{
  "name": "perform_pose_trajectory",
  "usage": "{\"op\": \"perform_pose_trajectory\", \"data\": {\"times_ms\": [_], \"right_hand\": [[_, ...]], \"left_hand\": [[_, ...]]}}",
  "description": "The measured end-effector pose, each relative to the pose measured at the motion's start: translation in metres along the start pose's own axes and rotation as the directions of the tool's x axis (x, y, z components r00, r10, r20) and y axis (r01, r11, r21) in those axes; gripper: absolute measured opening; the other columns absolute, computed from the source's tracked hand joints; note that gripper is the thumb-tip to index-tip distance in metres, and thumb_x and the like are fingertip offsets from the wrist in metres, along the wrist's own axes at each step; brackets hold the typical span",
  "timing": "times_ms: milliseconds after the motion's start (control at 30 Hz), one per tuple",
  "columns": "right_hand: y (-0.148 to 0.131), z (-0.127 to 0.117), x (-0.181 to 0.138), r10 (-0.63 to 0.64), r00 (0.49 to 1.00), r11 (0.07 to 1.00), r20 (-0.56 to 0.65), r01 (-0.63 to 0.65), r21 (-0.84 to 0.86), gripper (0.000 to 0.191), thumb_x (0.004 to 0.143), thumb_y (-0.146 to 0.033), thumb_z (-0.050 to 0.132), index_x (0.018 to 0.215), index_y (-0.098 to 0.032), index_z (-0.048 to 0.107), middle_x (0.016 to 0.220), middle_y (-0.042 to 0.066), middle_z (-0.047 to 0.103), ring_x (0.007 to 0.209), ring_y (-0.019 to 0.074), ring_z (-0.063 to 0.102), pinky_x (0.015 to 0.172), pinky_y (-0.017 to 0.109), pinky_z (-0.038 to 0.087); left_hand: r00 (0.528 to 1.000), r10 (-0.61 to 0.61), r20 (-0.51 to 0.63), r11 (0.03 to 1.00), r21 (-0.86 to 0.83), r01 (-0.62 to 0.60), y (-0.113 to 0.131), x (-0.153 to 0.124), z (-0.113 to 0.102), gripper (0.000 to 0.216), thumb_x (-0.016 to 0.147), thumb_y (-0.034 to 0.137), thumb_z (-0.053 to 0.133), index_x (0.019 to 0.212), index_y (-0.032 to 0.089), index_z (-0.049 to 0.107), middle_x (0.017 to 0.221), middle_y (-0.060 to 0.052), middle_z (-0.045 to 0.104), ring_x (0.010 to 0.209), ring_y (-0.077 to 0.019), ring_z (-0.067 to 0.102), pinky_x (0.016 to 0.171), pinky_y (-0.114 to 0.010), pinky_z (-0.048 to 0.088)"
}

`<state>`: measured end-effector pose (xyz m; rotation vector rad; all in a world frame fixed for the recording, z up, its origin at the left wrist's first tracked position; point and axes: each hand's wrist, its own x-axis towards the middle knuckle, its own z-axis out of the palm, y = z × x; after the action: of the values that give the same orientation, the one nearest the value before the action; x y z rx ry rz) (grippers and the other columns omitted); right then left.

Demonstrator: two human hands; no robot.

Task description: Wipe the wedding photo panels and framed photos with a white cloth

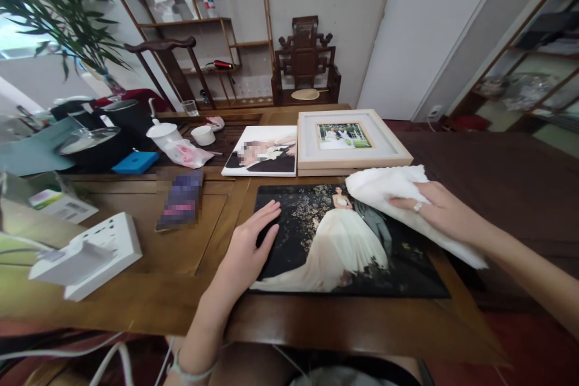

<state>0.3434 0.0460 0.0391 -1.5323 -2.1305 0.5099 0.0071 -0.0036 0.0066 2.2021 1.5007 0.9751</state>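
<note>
A dark wedding photo panel (348, 241) lies flat on the wooden table (190, 307) in front of me. My left hand (251, 247) rests at the panel's left edge, fingers stretched out and thumb apart, holding nothing. Over the panel's upper right part, my right hand (434, 208) grips a white cloth (384, 184). The cloth covers that corner of the picture, and one end of it hangs past the panel's right side. A ring shows on a right-hand finger.
Behind the panel lie a white-edged photo print (260, 151) and a light wooden picture frame (355, 139). To the left are a white power strip (104, 256), a blue box (136, 161), a lidded pot (93, 145) and a white teapot (163, 131). A carved chair (306, 60) stands beyond.
</note>
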Motion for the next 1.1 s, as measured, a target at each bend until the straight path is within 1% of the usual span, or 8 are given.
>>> {"op": "perform_pose_trajectory", "data": {"times_ms": [167,300,367,467,600,800,933,1100], "right_hand": [[0.002,0.005,0.007,-0.086,0.996,0.99,0.012,0.087,-0.109,0.039,0.082,-0.05,0.041,0.084,-0.018,0.064,0.094,0.014,0.069,0.092,0.0373,0.061,0.081,0.049,0.048],[-0.012,0.016,-0.014,-0.174,0.979,0.964,0.106,0.192,-0.185,0.025,0.082,-0.034,0.041,0.077,-0.02,0.061,0.081,0.013,0.068,0.082,0.0335,0.064,0.073,0.045,0.051],[-0.024,0.021,-0.04,-0.235,0.957,0.94,0.172,0.269,-0.208,0.02,0.078,-0.024,0.043,0.08,-0.019,0.062,0.098,0.016,0.069,0.096,0.0351,0.063,0.075,0.045,0.052],[-0.046,0.023,-0.082,-0.334,0.898,0.915,0.286,0.382,-0.129,0.018,0.067,-0.016,0.05,0.079,-0.02,0.064,0.14,0.012,0.048,0.126,0.0363,0.045,0.088,0.044,0.05],[-0.066,0.017,-0.111,-0.373,0.834,0.91,0.407,0.414,-0.012,0.028,0.061,-0.014,0.056,0.083,-0.026,0.068,0.147,-0.002,0.039,0.135,0.0313,0.033,0.097,0.04,0.047],[-0.049,0.018,-0.065,-0.304,0.904,0.923,0.3,0.358,-0.144,0.03,0.072,-0.021,0.054,0.099,-0.015,0.067,0.127,0.02,0.058,0.114,0.0362,0.056,0.082,0.043,0.053],[-0.032,0.023,-0.009,-0.328,0.918,0.9,0.223,0.376,-0.222,0.025,0.084,-0.026,0.045,0.094,-0.015,0.065,0.094,0.017,0.069,0.092,0.0322,0.064,0.075,0.041,0.052],[-0.029,0.027,0.013,-0.352,0.908,0.884,0.229,0.403,-0.239,0.023,0.079,-0.02,0.048,0.096,-0.016,0.063,0.114,0.018,0.064,0.121,0.0371,0.049,0.09,0.05,0.045]], "left_hand": [[1.0,0.0,-0.002,1.0,0.006,0.0,0.001,0.0,0.0,0.031,0.09,0.023,0.049,0.115,0.012,0.065,0.13,-0.012,0.061,0.124,-0.0226,0.054,0.108,-0.041,0.041],[1.0,-0.004,-0.009,1.0,0.011,0.004,0.0,0.001,0.001,0.031,0.09,0.023,0.049,0.115,0.012,0.065,0.129,-0.012,0.061,0.124,-0.023,0.054,0.107,-0.042,0.041],[1.0,-0.011,-0.008,1.0,0.014,0.011,0.0,0.001,0.002,0.032,0.091,0.023,0.048,0.116,0.012,0.064,0.13,-0.012,0.06,0.124,-0.0227,0.054,0.107,-0.042,0.041],[1.0,-0.009,0.001,1.0,0.021,0.009,-0.001,0.001,0.003,0.033,0.091,0.024,0.047,0.117,0.011,0.063,0.13,-0.012,0.06,0.124,-0.0226,0.053,0.108,-0.042,0.04],[1.0,0.008,0.024,0.999,0.033,-0.009,-0.001,0.001,0.001,0.034,0.091,0.025,0.047,0.117,0.011,0.064,0.131,-0.013,0.059,0.125,-0.0234,0.052,0.108,-0.043,0.04],[0.999,0.008,0.037,0.999,0.033,-0.009,0.001,0.001,-0.001,0.033,0.092,0.025,0.047,0.117,0.012,0.064,0.131,-0.012,0.059,0.125,-0.023,0.053,0.108,-0.043,0.04],[0.999,0.007,0.034,1.0,0.029,-0.008,0.002,0.001,-0.001,0.033,0.091,0.025,0.047,0.116,0.011,0.065,0.13,-0.012,0.06,0.125,-0.0225,0.053,0.108,-0.041,0.04],[1.0,-0.003,0.022,0.999,0.033,0.002,0.002,0.001,0.0,0.033,0.091,0.025,0.048,0.114,0.011,0.065,0.129,-0.013,0.061,0.124,-0.0231,0.054,0.108,-0.042,0.04]]}}
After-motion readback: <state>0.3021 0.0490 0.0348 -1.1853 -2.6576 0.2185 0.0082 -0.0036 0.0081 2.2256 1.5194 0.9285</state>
